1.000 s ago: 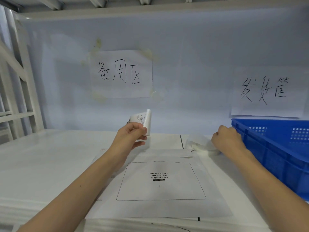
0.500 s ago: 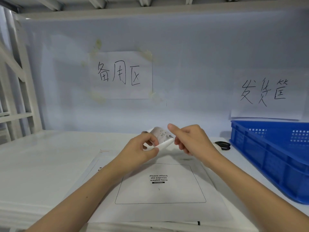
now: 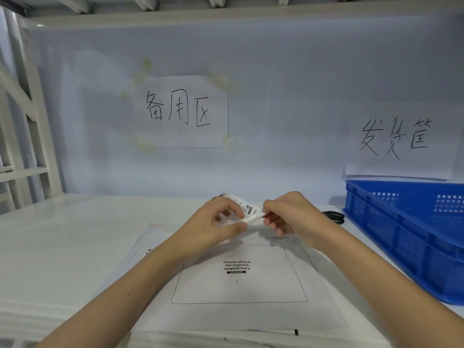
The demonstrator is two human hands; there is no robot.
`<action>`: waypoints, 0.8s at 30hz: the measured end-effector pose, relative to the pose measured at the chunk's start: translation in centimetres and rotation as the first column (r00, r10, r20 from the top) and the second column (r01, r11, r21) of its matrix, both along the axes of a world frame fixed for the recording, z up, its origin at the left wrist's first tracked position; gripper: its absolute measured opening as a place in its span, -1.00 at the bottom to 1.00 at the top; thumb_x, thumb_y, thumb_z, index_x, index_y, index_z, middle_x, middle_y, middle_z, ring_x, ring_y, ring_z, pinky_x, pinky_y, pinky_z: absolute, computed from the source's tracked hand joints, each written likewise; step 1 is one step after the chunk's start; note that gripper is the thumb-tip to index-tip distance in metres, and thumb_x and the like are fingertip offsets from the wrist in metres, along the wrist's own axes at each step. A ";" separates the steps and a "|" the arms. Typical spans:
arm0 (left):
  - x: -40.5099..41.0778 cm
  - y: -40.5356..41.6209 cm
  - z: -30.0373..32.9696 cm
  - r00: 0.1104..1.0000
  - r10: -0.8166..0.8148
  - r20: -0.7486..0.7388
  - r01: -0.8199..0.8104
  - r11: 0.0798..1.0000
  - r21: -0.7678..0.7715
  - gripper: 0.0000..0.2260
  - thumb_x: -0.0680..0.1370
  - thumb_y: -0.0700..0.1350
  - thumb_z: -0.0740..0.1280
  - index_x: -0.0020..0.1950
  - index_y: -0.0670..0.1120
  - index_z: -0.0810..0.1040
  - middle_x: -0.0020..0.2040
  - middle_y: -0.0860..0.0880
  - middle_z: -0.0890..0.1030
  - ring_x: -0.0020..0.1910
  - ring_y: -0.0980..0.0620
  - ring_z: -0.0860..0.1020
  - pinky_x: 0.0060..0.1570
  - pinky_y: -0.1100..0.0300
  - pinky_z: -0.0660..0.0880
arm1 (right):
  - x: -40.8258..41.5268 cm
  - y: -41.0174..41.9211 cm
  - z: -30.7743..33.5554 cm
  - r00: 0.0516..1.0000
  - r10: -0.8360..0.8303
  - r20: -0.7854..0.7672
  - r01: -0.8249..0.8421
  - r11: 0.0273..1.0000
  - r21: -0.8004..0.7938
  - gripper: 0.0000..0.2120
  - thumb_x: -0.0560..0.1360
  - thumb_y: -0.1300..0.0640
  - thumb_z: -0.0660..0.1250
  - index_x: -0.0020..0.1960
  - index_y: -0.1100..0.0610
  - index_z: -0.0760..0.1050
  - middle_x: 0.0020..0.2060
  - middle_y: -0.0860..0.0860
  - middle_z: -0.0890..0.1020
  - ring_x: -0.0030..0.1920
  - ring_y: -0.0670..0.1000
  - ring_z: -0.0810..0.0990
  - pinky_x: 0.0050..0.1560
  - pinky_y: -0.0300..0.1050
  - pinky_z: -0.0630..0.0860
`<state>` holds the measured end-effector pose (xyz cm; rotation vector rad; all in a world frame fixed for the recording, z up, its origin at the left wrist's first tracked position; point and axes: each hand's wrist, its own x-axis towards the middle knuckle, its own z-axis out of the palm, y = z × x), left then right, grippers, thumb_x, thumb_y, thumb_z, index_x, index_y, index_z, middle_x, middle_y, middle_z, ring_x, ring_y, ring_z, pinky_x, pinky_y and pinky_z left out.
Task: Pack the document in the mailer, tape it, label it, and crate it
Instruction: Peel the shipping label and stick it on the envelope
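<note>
In the head view, the left hand [image 3: 213, 222] and the right hand [image 3: 291, 217] both pinch a small curled waybill label [image 3: 247, 212], fingers curled round its edges, holding it above the far edge of the white mailer [image 3: 313, 315]. The mailer lies flat on the white table [image 3: 62, 247], its printed waybill box [image 3: 238, 285] facing up. A blue crate [image 3: 414, 234] stands to the right, with black scissors [image 3: 335, 217] just beside it.

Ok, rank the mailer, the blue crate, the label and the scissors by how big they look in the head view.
1. mailer
2. blue crate, cut off at the frame edge, so its rank is unsure
3. label, curled between left hand and right hand
4. scissors, partly hidden
</note>
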<state>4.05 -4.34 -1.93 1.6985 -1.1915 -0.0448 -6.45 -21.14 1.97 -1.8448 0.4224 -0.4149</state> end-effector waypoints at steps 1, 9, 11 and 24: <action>-0.1 0.2 0.2 0.998 -0.033 -0.046 0.032 0.999 -0.021 -0.83 0.43 0.10 0.36 -0.07 0.05 0.59 -0.08 0.19 0.55 -0.05 0.20 0.51 -0.04 0.40 0.39 | 0.0 -0.1 0.0 1.000 0.006 -0.012 -0.006 1.000 0.014 -0.86 0.46 0.30 0.28 -0.26 0.27 0.53 -0.44 0.12 0.56 -0.52 0.00 0.41 -0.51 -0.23 0.42; 1.6 0.7 1.1 0.973 0.203 -0.110 -0.221 0.959 -0.178 -0.82 0.54 -0.13 0.39 0.10 0.10 0.57 0.05 0.05 0.58 -0.25 0.06 0.47 -0.18 0.21 0.45 | -0.5 -1.1 0.4 0.982 0.106 -0.159 -0.106 0.994 0.008 -0.91 0.48 0.31 0.27 -0.17 0.30 0.51 -0.45 0.11 0.54 -0.48 0.00 0.43 -0.46 -0.23 0.47; 1.7 0.8 1.0 0.971 0.225 -0.078 -0.233 0.965 -0.118 -0.72 0.53 -0.10 0.41 0.19 0.17 0.53 0.11 0.11 0.53 -0.28 0.08 0.45 -0.21 0.26 0.45 | -0.7 -1.1 0.4 0.969 0.159 -0.189 -0.161 0.987 0.003 -0.90 0.49 0.32 0.26 -0.16 0.32 0.53 -0.44 0.11 0.54 -0.48 -0.02 0.45 -0.47 -0.26 0.47; 1.5 1.4 2.0 0.940 0.301 -0.158 -0.310 0.950 -0.034 -0.76 0.56 -0.06 0.37 -0.27 -0.12 0.62 -0.36 0.09 0.57 -0.54 0.19 0.39 -0.46 0.35 0.31 | -1.0 -1.6 -0.1 0.885 0.322 -0.336 -0.349 0.937 -0.021 -0.84 0.49 0.35 0.22 -0.23 0.28 0.52 -0.37 0.12 0.53 -0.42 -0.02 0.48 -0.40 -0.24 0.54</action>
